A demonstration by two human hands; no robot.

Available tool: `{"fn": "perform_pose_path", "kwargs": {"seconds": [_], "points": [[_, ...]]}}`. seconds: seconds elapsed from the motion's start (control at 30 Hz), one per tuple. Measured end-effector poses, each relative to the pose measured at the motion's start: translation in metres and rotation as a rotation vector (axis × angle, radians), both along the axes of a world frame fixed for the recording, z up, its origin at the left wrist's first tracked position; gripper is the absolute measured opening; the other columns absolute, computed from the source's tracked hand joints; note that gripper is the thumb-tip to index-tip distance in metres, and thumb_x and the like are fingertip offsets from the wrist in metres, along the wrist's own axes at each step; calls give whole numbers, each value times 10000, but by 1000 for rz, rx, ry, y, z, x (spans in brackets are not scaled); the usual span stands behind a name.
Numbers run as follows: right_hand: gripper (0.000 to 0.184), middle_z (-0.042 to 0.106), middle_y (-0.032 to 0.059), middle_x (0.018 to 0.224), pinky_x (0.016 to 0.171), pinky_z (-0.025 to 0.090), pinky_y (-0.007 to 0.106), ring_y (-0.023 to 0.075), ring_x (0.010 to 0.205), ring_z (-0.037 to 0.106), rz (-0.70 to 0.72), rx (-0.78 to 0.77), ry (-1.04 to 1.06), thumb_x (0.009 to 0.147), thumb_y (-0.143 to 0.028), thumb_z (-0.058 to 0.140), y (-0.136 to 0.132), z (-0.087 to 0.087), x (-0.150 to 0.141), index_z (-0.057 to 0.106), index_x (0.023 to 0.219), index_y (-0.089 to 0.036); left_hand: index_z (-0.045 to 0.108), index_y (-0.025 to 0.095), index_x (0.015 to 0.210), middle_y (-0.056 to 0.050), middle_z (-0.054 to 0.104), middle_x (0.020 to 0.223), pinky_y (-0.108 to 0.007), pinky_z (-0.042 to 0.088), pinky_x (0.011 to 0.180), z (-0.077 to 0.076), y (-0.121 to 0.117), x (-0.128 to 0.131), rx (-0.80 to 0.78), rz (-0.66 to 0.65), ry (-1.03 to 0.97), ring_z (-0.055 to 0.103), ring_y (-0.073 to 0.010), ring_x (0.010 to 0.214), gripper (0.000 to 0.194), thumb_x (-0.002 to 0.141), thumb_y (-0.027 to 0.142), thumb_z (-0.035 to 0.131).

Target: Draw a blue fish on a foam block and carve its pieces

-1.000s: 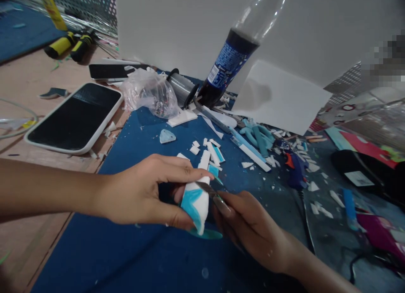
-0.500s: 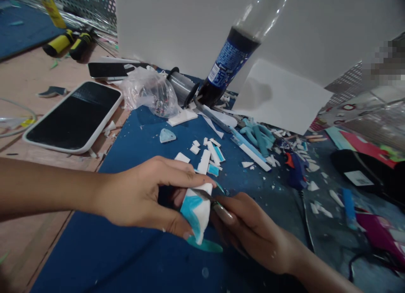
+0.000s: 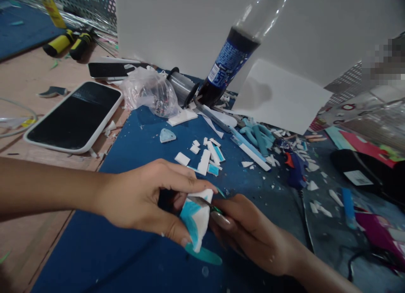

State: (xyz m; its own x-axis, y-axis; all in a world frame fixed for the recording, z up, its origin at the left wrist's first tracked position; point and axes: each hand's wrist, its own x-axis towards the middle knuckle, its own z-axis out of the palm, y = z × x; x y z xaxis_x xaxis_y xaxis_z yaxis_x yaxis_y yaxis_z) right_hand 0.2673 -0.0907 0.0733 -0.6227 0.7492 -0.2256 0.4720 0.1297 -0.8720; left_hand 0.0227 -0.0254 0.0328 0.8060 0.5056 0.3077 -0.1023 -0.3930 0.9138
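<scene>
Between the thumb and fingers of my left hand [image 3: 152, 196] is a small white foam piece [image 3: 201, 221] with a bright blue painted patch. The long nails on that hand are teal. My right hand [image 3: 249, 229] grips a craft knife [image 3: 202, 201], its thin blade lying against the upper part of the foam piece. Most of the knife's handle is hidden inside my fingers. Just beyond the left hand, cut foam scraps [image 3: 204, 161], white and blue, lie on the blue cutting mat [image 3: 126, 250].
A bottle of dark drink [image 3: 228, 61] leans at the back beside a spool [image 3: 182, 87]. A phone [image 3: 76, 115] lies at left. Light-blue pliers [image 3: 257, 134], a glue gun [image 3: 295, 168] with its cord, and a black pouch [image 3: 363, 170] are at right.
The foam piece has tilted and shifted slightly down toward me in my left hand. My right hand has moved the blade slightly lower with it.
</scene>
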Motion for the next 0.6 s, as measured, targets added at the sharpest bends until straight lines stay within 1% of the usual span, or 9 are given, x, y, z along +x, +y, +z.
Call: {"fn": "perform_pose_path", "kwargs": {"seconds": [0.1, 0.17, 0.23, 0.27, 0.33, 0.4, 0.5, 0.6], "points": [[554, 550, -30, 669, 557, 396, 239, 97, 566, 477, 46, 46, 16, 1153, -606, 280, 3, 1, 0, 512, 824, -225, 796, 122, 1142, -89, 699, 887, -284, 585, 671, 2, 2, 0, -110, -107, -71, 657, -186, 743, 299, 1006, 386, 765], [541, 562, -25, 678, 567, 396, 244, 102, 576, 484, 88, 76, 8, 1158, -590, 277, 5, 2, 0, 506, 827, -227, 796, 125, 1118, -83, 689, 902, -278, 588, 677, 3, 2, 0, -145, -116, -84, 655, -182, 751, 242, 988, 329, 789], [540, 585, -16, 684, 575, 404, 247, 106, 581, 499, 120, 83, -6, 1160, -584, 272, 6, 2, 0, 509, 829, -228, 797, 145, 1154, -82, 689, 932, -286, 613, 717, 4, 1, -1, -176, -135, -81, 682, -193, 797, 225, 977, 283, 800], [545, 596, -11, 685, 576, 409, 248, 109, 584, 510, 128, 78, -8, 1157, -592, 270, 6, 2, 0, 509, 829, -229, 793, 165, 1201, -80, 692, 945, -291, 622, 738, 3, 1, -1, -185, -144, -83, 695, -202, 829, 251, 970, 264, 807], [555, 614, 1, 693, 575, 417, 247, 116, 595, 533, 125, 67, 0, 1152, -610, 265, 6, 3, 1, 508, 825, -232, 765, 217, 1322, -74, 700, 960, -293, 626, 767, 2, 0, -2, -188, -150, -93, 705, -208, 870, 363, 964, 250, 819], [558, 610, 4, 695, 575, 418, 249, 120, 597, 533, 129, 58, 18, 1149, -618, 266, 6, 3, 1, 504, 822, -234, 717, 264, 1427, -71, 704, 970, -285, 618, 775, 1, 0, -3, -183, -144, -118, 701, -202, 885, 454, 983, 289, 809], [525, 549, -23, 658, 581, 409, 248, 114, 564, 491, 135, 10, 71, 1151, -600, 309, 8, 1, 3, 492, 824, -233, 657, 292, 1510, -80, 716, 1005, -245, 595, 740, -2, 1, -4, -158, -136, -148, 681, -171, 837, 521, 1009, 360, 783], [473, 509, -45, 655, 589, 406, 239, 100, 548, 469, 108, -50, 126, 1150, -571, 373, 9, -1, 5, 481, 838, -232, 599, 334, 1562, -97, 744, 1094, -246, 586, 762, -3, 3, -6, -69, -116, -155, 673, -168, 836, 595, 1000, 369, 792]]}}
